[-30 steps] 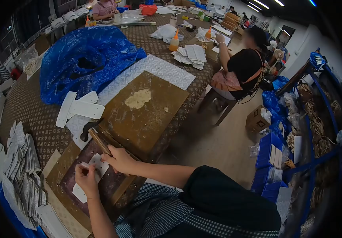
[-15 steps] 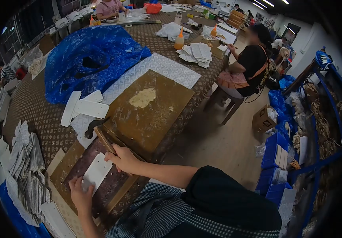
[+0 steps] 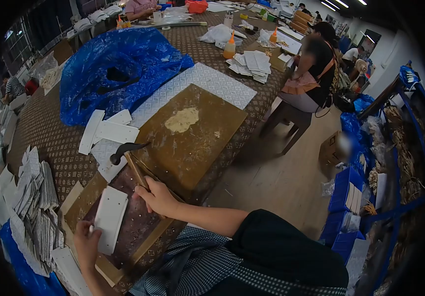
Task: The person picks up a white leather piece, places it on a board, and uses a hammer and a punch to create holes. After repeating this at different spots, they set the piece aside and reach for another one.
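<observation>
My right hand is wrapped round the wooden handle of a hammer, whose dark curved head points away from me. Beside it, over a dark reddish work board, is a white panel with small holes near its corners. The fingers of my left hand are closed at the panel's left edge, with a small white bit showing at the fingertips. Just beyond the hammer head, several similar white pieces lie overlapping. A brown board with a pale yellowish patch rests behind the hammer.
A crumpled blue plastic bag covers the table's far left. Stacks of white patterned pieces stand at my left. Glue bottles and more pieces lie farther back. Another person sits at the table's right side, near blue bins.
The white panel has turned more upright in view and shifted left, with my left hand moving left along its edge. My right hand still grips the hammer; the view has shifted slightly.
</observation>
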Demonstrator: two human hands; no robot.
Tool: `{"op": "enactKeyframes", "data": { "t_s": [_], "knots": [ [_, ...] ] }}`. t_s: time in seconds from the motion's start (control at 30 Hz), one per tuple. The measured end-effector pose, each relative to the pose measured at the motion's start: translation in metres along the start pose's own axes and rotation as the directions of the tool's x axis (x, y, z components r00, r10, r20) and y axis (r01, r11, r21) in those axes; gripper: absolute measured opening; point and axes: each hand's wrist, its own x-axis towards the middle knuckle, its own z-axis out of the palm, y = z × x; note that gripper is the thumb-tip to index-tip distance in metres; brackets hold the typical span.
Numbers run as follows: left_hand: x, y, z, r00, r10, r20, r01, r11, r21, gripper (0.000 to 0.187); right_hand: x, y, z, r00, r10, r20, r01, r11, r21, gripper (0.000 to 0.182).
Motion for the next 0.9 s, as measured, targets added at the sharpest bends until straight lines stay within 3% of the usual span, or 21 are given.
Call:
{"op": "enactKeyframes", "data": {
  "t_s": [0.03, 0.13, 0.2, 0.27, 0.33, 0.43, 0.47, 0.53, 0.63, 0.8, 0.9],
  "knots": [
    [0.009, -0.011, -0.002, 0.998, 0.068, -0.011, -0.069, 0.978, -0.196, 0.025, 0.0, 0.0, -0.001, 1.0, 0.012, 0.004, -0.012, 1.0, -0.009, 0.025],
    [0.031, -0.008, -0.007, 0.989, -0.083, -0.121, 0.051, 0.967, -0.25, 0.028, 0.0, -0.001, -0.002, 0.999, 0.044, 0.022, -0.044, 0.999, -0.019, 0.025],
    [0.056, 0.012, -0.014, 0.993, -0.107, 0.039, 0.108, 0.772, -0.627, 0.036, 0.001, 0.0, -0.002, 0.999, 0.049, 0.014, -0.049, 0.999, -0.013, 0.025],
    [0.095, 0.03, 0.002, 0.998, 0.028, -0.047, -0.055, 0.608, -0.792, 0.041, 0.002, 0.003, 0.002, 0.999, 0.011, -0.031, -0.009, 0.999, 0.036, 0.024],
    [0.11, 0.071, 0.02, 0.979, -0.183, -0.091, 0.045, 0.626, -0.779, 0.041, 0.001, 0.002, 0.0, 0.999, 0.008, -0.045, -0.006, 0.999, 0.042, 0.025],
    [0.121, 0.038, 0.034, 0.983, -0.156, -0.101, 0.042, 0.715, -0.698, 0.04, 0.0, 0.004, -0.001, 0.999, -0.007, -0.052, 0.009, 0.999, 0.032, 0.025],
    [0.127, -0.001, 0.031, 0.993, -0.113, -0.026, 0.065, 0.727, -0.683, 0.034, 0.001, 0.002, -0.001, 0.999, -0.005, -0.053, 0.007, 1.0, 0.027, 0.025],
    [0.103, -0.024, 0.034, 0.99, -0.085, -0.113, 0.001, 0.806, -0.592, 0.026, 0.0, -0.001, 0.0, 0.999, 0.009, -0.05, -0.009, 1.0, 0.017, 0.025],
    [0.067, -0.065, 0.036, 0.953, -0.179, -0.245, 0.009, 0.822, -0.569, 0.021, 0.001, 0.001, 0.001, 0.999, 0.023, -0.034, -0.022, 1.0, 0.016, 0.025],
    [0.012, -0.081, 0.039, 0.929, -0.078, -0.361, -0.168, 0.781, -0.602, 0.02, 0.002, -0.001, 0.002, 0.999, 0.039, -0.025, -0.04, 0.999, -0.033, 0.023],
    [-0.015, -0.055, 0.045, 0.914, -0.151, -0.378, -0.105, 0.809, -0.578, 0.02, 0.003, -0.004, 0.004, 0.998, 0.062, -0.014, -0.062, 0.996, -0.061, 0.022]
  ]
}}
